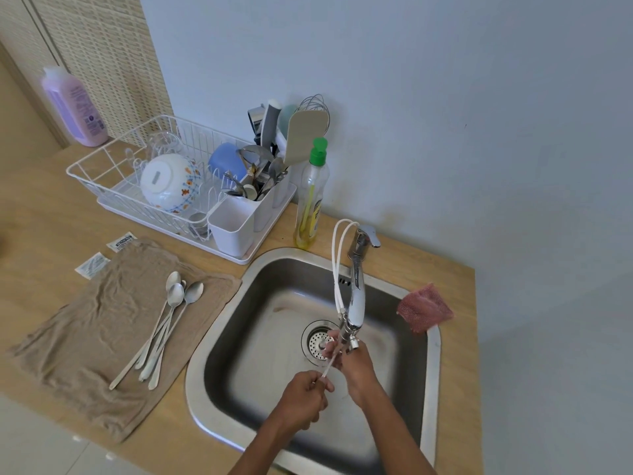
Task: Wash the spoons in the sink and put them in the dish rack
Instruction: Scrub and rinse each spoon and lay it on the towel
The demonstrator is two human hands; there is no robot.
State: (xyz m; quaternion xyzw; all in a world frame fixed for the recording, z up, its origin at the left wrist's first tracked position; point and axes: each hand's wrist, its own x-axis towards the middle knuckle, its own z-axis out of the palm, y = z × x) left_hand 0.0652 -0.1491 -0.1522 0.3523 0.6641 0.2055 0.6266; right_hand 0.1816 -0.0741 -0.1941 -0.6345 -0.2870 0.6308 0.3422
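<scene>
As the round end of the blurry spoon (325,370) is hiding inside the curled right hand (356,368), the left hand (301,398) is pinching the handle between its fingertips.

Several long-handled steel spoons (164,323) lie fanned on a brown cloth (85,337), bowls toward the white wire dish rack (102,166) on the desk (41,217). To their right, I see a single steel spoon (325,370), blurred, held tilted over the drain of the square stainless-steel sink (432,371).
</scene>
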